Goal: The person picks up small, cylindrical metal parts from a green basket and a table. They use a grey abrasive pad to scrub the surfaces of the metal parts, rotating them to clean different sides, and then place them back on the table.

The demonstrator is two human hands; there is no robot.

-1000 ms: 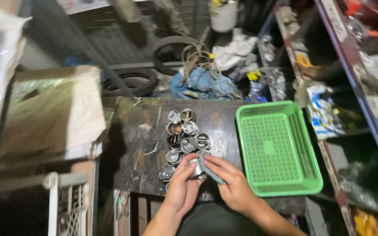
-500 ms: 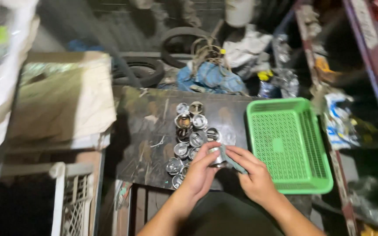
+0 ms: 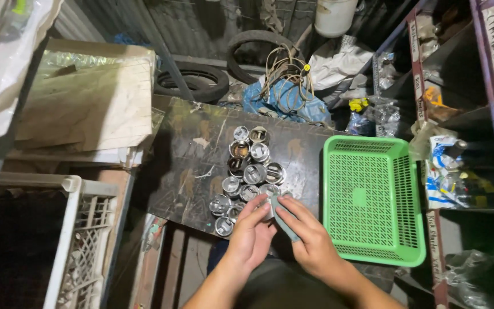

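Both hands meet over the near edge of the dark board [image 3: 201, 166]. The left hand [image 3: 251, 237] closes its fingers around a small metal piston [image 3: 268, 201], most of it hidden by the fingers. The right hand [image 3: 311, 243] pinches a grey strip [image 3: 284, 222], thumb above and fingers below, and lays it against that piston. The piston is held just above the board's near edge, touching the nearest row of the cluster.

Cluster of pistons [image 3: 248, 171]: silvery, cup-shaped, standing open-end up on the board in a loose band running away from the hands. Green basket [image 3: 373, 197]: perforated plastic, rectangular, just right of the board, its wall close to the right hand. White crate [image 3: 84, 240]: slatted plastic, left of the board. Cardboard sheets [image 3: 87, 103]: flat, pale brown, stacked beyond the crate, left of the board. Tyres [image 3: 192, 83]: two black rings on the floor beyond the board's far edge. Blue bag [image 3: 284, 97]: crumpled, with a coil of wire on it, at the far edge. Shelf rack [image 3: 487, 86]: right of the basket, with pale rectangular labels on its uprights and white-and-blue packets [image 3: 444, 171] on a shelf.
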